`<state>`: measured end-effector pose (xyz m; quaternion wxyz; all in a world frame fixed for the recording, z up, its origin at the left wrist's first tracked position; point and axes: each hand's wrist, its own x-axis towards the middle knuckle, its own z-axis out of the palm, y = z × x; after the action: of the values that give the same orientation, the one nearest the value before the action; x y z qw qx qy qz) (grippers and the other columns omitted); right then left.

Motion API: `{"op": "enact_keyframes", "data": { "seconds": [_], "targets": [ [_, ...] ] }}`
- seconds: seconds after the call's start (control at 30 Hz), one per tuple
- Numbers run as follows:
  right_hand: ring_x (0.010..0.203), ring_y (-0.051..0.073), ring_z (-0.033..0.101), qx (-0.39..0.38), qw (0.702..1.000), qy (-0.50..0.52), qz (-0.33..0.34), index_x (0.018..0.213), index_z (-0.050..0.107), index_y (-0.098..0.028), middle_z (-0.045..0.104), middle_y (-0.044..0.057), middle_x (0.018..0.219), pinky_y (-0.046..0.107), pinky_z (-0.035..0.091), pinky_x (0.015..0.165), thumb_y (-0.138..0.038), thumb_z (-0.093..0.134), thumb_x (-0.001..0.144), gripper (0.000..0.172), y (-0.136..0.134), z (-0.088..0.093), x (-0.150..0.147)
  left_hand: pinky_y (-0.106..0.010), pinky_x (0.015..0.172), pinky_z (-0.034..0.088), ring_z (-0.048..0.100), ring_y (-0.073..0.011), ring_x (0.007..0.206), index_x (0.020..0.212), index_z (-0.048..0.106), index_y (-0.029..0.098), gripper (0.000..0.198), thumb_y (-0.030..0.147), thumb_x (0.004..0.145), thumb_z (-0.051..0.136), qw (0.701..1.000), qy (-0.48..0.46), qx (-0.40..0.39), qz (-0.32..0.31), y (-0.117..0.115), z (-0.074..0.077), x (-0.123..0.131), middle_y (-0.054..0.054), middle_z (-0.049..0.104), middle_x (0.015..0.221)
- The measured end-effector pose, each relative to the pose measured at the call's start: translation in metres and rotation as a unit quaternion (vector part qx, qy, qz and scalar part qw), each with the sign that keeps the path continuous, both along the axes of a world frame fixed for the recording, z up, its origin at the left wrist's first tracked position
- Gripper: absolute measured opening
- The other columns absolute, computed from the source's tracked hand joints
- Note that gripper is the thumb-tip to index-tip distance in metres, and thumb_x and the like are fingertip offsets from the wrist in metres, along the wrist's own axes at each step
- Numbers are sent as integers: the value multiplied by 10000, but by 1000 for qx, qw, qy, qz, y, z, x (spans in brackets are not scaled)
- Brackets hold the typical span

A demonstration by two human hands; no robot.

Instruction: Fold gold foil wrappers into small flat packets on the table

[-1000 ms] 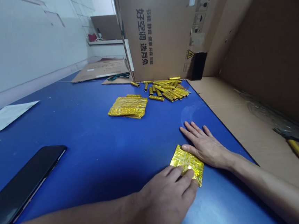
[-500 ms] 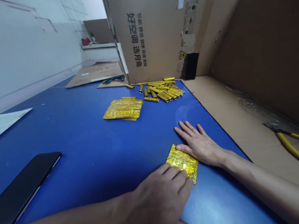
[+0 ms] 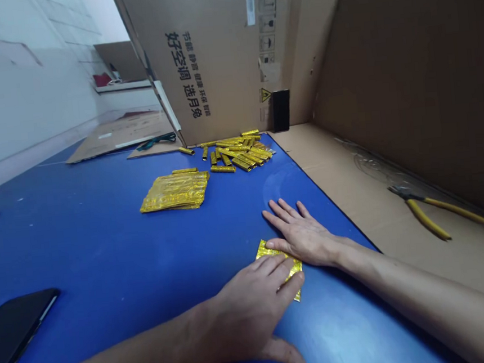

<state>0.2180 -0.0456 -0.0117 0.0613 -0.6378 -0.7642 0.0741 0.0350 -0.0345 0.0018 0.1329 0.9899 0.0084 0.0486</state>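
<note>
The left hand lay flat over a gold foil packet — fingers released, grasping nothing — while the right hand rested spread, just touching it.

On the desk, a stack of foil sheets lies left of a pile of foil rolls, before an upright carton; a phone lies left, pliers right on cardboard.

Light: bright, even | shadows: soft | glare: blue mat | edges: warped
</note>
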Motion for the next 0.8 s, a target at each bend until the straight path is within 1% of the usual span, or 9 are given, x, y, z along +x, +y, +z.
{"op": "enact_keyframes", "data": {
  "seconds": [0.1, 0.2, 0.3, 0.4, 0.5, 0.57, 0.63, 0.7, 0.8],
  "targets": [
    [1281, 293, 47, -1, 1000, 7, -1, 1342, 234, -187, 146, 132, 1413, 550, 71, 982, -664, 197, 767, 747, 0, 0, 0, -415, 1003, 206, 345, -300, 1166, 1234, 389, 82, 832, 692, 670, 418, 1000, 17, -6, 4, -3, 0, -10, -187, 444, 1207],
    [1281, 291, 45, 1, 1000, 8, 1, 1341, 237, -195, 145, 135, 1413, 553, 66, 980, -659, 197, 771, 736, 0, 0, -1, -431, 1004, 205, 289, -302, 1206, 1269, 339, 89, 799, 651, 707, 418, 999, 37, -21, 20, -8, 0, -20, -193, 369, 1281],
    [1281, 291, 43, 1, 1000, 6, 0, 1340, 242, -189, 143, 139, 1412, 548, 70, 982, -653, 201, 775, 732, -1, 1, -1, -437, 1008, 200, 220, -299, 1243, 1293, 291, 74, 760, 592, 750, 414, 998, 56, -38, 21, -13, 5, -25, -193, 297, 1333],
    [1281, 289, 45, -1, 1000, 6, 1, 1340, 243, -193, 150, 133, 1412, 543, 77, 984, -649, 207, 778, 725, -1, 1, 0, -435, 1013, 195, 168, -290, 1261, 1299, 269, 46, 623, 449, 834, 369, 996, 78, -48, 20, -17, 9, -28, -194, 242, 1357],
    [1282, 287, 42, -1, 1000, 7, 1, 1340, 242, -201, 151, 120, 1414, 543, 72, 986, -648, 211, 778, 719, -1, 1, 0, -419, 1017, 200, 164, -265, 1264, 1305, 258, 43, 488, 288, 885, 292, 996, 73, -53, 26, -19, 4, -32, -174, 248, 1356],
    [1282, 288, 41, -3, 1000, 8, 0, 1340, 242, -197, 146, 119, 1415, 546, 69, 986, -649, 215, 777, 723, -1, 1, -1, -422, 1019, 198, 174, -260, 1262, 1314, 251, 62, 473, 275, 892, 274, 996, 57, -55, 26, -21, -2, -35, -159, 260, 1353],
    [1281, 292, 40, -4, 1000, 7, 0, 1339, 243, -192, 147, 120, 1414, 549, 71, 984, -650, 220, 775, 727, -1, 1, -2, -422, 1019, 196, 182, -259, 1260, 1318, 248, 76, 465, 278, 899, 257, 997, 50, -57, 27, -22, -3, -37, -149, 255, 1355],
    [1281, 295, 49, -3, 1000, 7, 0, 1337, 251, -190, 155, 120, 1413, 549, 77, 984, -649, 223, 775, 726, -1, 0, -2, -415, 1021, 195, 193, -256, 1257, 1314, 261, 76, 452, 267, 904, 247, 996, 54, -60, 31, -23, 2, -37, -146, 256, 1355],
    [1281, 284, 74, 7, 1000, 13, 0, 1338, 247, -192, 174, 107, 1411, 538, 86, 992, -645, 238, 776, 722, -1, -1, 1, -398, 1023, 198, 212, -257, 1250, 1297, 298, 65, 442, 255, 899, 284, 994, 72, -68, 44, -25, 17, -36, -148, 284, 1343]
  ]
}}
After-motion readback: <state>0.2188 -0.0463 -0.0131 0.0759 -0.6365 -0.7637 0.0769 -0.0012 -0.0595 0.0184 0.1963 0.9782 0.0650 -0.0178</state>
